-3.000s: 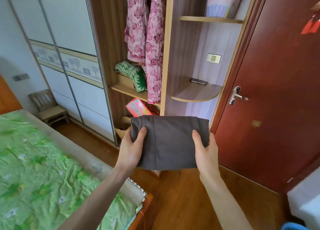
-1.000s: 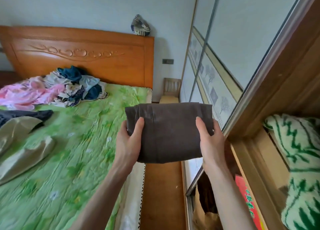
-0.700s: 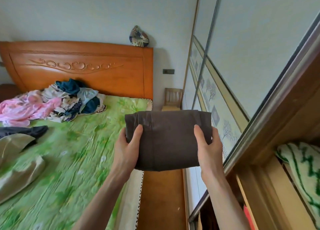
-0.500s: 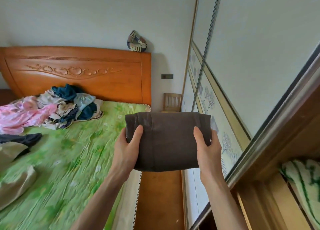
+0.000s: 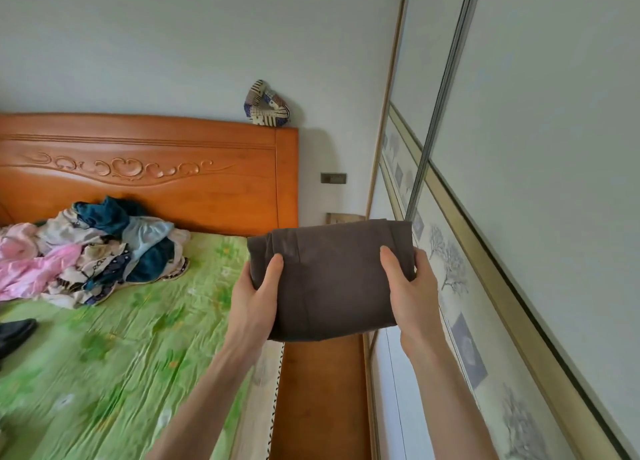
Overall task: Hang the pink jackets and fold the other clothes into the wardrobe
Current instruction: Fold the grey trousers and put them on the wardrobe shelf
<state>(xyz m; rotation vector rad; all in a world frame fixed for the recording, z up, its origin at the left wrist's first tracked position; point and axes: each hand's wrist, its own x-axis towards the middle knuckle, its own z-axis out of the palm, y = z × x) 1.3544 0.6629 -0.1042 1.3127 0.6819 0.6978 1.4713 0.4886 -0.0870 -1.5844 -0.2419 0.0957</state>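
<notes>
Left hand and right hand each grip 1 end of the folded brown garment, thumbs on top, held in the air between bed and wardrobe doors; folding looks done, stowing remains; a clothes pile, pink pieces included, waits unsorted.

Matt dark-brown folded cloth between the hands; glossy carved wooden headboard beyond the left hand; crinkled green bedsheet below it; smooth frosted wardrobe door panels, metal-framed, beside the right hand.
</notes>
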